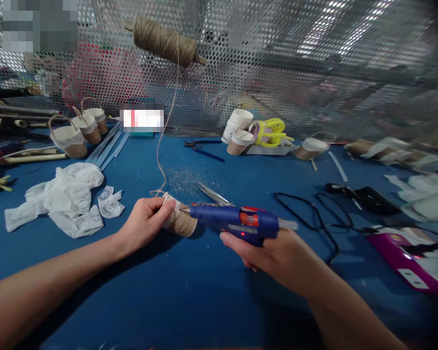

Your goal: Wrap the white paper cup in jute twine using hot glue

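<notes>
My left hand [146, 221] is closed around the upper end of a paper cup wrapped in brown twine [184, 223], which lies tilted on its side just above the table. Twine [159, 150] runs from the cup up to a large spool [164, 41] hung on the mesh. In my right hand [273, 253] is a blue hot glue gun [233, 221], with a clear glue stick [288, 224] out of its back and a red light lit. The gun's nozzle is at the cup's side, close to my left fingertips; whether it touches is unclear. Scissors [215, 194] lie behind the gun.
White lace [65, 199] lies left, below several finished twine cups with handles [70, 141]. At the back are pliers [206, 148], stacked white cups [237, 124] and yellow cord [272, 132]. A black cable [314, 214] and purple power strip [401, 260] lie right.
</notes>
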The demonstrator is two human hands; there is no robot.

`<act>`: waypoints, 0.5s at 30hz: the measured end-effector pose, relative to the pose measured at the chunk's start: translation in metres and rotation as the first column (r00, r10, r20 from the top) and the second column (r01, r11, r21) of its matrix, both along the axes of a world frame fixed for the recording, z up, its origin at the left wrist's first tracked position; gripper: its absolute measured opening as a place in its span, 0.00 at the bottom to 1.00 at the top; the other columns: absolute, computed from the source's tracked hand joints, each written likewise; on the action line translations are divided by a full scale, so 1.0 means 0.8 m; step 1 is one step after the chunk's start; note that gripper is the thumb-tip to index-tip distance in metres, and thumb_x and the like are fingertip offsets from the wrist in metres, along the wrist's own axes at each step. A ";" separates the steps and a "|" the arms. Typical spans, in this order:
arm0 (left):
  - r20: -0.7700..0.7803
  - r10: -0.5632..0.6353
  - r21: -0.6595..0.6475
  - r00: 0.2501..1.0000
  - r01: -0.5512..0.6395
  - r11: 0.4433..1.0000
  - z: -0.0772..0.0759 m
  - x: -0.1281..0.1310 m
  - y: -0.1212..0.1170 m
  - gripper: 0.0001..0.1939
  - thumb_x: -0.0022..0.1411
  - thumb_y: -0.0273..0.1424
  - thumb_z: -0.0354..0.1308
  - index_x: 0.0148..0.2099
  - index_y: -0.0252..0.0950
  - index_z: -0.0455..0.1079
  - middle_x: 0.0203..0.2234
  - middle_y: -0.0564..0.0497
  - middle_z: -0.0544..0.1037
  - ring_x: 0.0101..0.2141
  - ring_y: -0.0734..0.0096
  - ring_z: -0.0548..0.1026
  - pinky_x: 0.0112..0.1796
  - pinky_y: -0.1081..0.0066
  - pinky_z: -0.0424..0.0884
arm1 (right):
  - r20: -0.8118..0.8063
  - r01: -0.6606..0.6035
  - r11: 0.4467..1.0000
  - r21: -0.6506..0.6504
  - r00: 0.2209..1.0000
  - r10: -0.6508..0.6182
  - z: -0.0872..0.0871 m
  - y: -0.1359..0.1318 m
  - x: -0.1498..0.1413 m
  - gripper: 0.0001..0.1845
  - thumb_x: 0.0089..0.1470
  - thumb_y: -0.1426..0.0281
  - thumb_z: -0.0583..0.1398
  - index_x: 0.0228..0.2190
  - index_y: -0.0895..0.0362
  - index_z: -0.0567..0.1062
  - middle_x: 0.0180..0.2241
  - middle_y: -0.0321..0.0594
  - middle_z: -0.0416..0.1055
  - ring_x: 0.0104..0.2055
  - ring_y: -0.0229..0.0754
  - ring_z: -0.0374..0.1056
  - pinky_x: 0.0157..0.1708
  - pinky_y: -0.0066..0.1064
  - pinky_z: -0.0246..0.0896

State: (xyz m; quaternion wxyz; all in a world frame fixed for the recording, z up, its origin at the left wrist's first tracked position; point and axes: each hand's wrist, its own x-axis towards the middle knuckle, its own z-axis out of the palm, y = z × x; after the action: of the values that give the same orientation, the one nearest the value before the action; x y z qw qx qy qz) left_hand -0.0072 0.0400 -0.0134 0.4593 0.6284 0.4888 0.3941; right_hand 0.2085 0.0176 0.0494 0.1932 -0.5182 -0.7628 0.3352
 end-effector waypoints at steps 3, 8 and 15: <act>-0.004 0.003 -0.018 1.000 -0.003 1.000 0.001 0.001 0.001 0.20 0.58 0.39 0.46 0.23 0.31 0.68 0.18 0.52 0.69 0.20 0.77 0.62 0.22 0.77 0.59 | 0.040 -0.111 0.984 0.137 0.994 0.106 -0.003 0.000 0.001 0.14 0.48 0.64 0.55 0.15 0.53 0.62 0.10 0.29 0.59 0.13 0.34 0.58 0.14 0.26 0.55; 0.015 0.007 -0.027 1.000 -0.007 1.000 0.003 0.002 0.001 0.19 0.59 0.38 0.46 0.28 0.30 0.71 0.18 0.53 0.70 0.20 0.79 0.62 0.22 0.78 0.59 | 0.126 -0.125 0.969 0.213 0.987 0.100 -0.008 -0.002 0.000 0.12 0.48 0.64 0.55 0.17 0.53 0.63 0.11 0.30 0.59 0.14 0.34 0.58 0.15 0.26 0.55; 0.058 -0.004 -0.070 0.998 0.008 0.998 0.004 0.003 0.001 0.20 0.59 0.39 0.46 0.30 0.30 0.72 0.21 0.51 0.72 0.22 0.76 0.65 0.24 0.77 0.62 | 0.180 -0.114 0.975 0.192 0.980 0.079 -0.012 -0.008 0.002 0.08 0.50 0.63 0.54 0.24 0.53 0.64 0.17 0.30 0.63 0.18 0.33 0.58 0.18 0.24 0.56</act>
State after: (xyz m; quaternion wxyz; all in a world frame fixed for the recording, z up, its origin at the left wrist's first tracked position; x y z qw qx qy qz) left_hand -0.0051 0.0404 -0.0098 0.4960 0.6018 0.4870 0.3933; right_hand 0.2097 0.0111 0.0394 0.1618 -0.4851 -0.8308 0.2196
